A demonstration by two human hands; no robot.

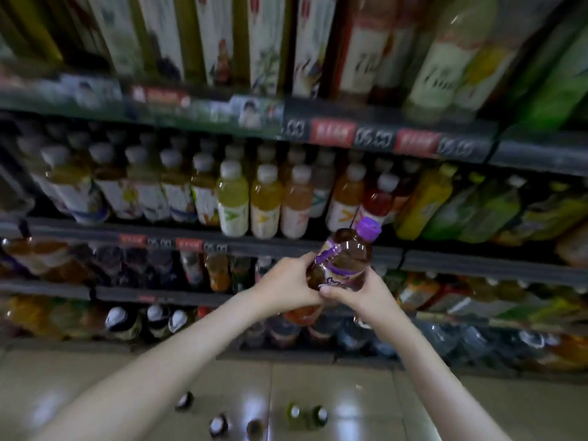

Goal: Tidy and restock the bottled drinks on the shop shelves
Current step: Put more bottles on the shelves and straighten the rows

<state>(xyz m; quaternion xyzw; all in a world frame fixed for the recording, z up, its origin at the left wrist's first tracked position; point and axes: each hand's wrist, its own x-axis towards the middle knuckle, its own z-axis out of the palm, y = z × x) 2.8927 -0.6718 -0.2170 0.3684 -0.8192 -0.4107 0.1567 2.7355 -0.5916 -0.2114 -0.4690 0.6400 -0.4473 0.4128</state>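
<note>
A clear bottle (345, 257) with a purple cap and purple label holds a brownish drink. It is tilted, cap up and to the right, in front of the middle shelves. My left hand (286, 286) grips its lower left side. My right hand (359, 292) grips it from below on the right. The two hands meet under the bottle. Behind it a shelf (191, 232) carries a row of white-capped bottles (265, 202) with yellow, orange and red drinks.
Tall cartons and large bottles (445, 58) fill the top shelf. Lower shelves hold dark and orange bottles (159, 318). Several loose bottles (219, 424) stand on the tiled floor (95, 377) near my feet. Price tags (375, 136) line the shelf edges.
</note>
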